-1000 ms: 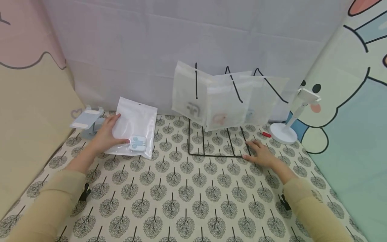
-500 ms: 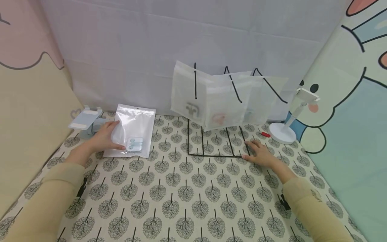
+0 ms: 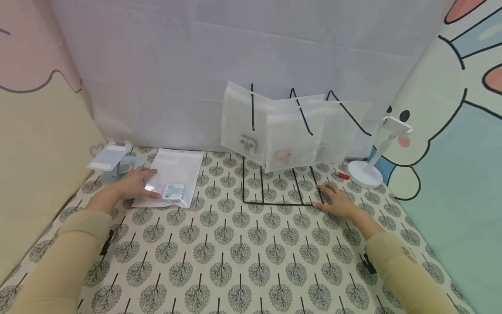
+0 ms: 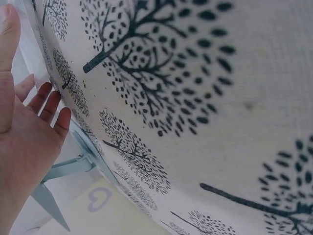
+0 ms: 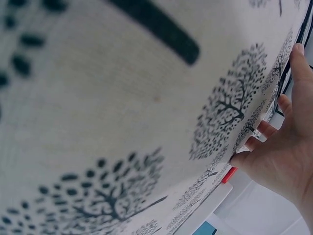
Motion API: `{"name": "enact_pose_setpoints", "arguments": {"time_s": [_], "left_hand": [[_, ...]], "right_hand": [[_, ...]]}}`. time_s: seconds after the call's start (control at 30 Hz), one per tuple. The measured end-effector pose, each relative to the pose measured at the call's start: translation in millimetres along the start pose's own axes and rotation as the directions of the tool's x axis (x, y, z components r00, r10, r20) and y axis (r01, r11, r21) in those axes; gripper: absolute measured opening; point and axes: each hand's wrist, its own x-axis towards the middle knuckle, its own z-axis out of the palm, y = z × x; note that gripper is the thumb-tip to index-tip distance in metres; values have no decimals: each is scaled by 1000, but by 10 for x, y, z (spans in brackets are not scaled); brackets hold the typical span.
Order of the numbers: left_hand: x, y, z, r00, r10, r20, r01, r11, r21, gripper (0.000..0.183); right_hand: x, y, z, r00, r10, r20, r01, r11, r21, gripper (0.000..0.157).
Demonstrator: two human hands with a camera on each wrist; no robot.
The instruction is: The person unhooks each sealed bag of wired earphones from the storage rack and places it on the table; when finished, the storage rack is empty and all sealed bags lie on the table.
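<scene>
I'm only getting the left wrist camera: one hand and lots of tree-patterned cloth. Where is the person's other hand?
Observer: In the head view, the right hand has its fingertips at the front right corner of a black wire rack.

Visitor: A rack? Is anything hanging on it?

Observer: Yes, translucent bags hang from its upper part.

Visitor: And what's by the left hand, apart from the pale blue stand I half see?

Observer: White earphones in a small case show in the white bag lying beside that hand.
</scene>
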Motion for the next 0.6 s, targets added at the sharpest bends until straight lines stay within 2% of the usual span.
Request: {"name": "enact_pose_setpoints", "arguments": {"time_s": [0.17,0.37,0.47,0.6], "left_hand": [[-13,49,-37,1000,1,-29,-1,1000,-13,111],[8,162,-129,990,39,-135,-43,999,-26,111],[40,266,-183,983,39,-182,-50,997,-58,110],[121,478,-257,977,52,-208,-82,987,-136,108]], "right_hand": [[-8,-11,-18,1000,-4,-2,4,1000,12,77],[-5,-7,-36,1000,3,5,-3,1000,6,78],[-3,-2,-26,1000,6,8,-6,1000,6,78],[-1,1,-18,1000,-3,1,3,1000,16,78]]}}
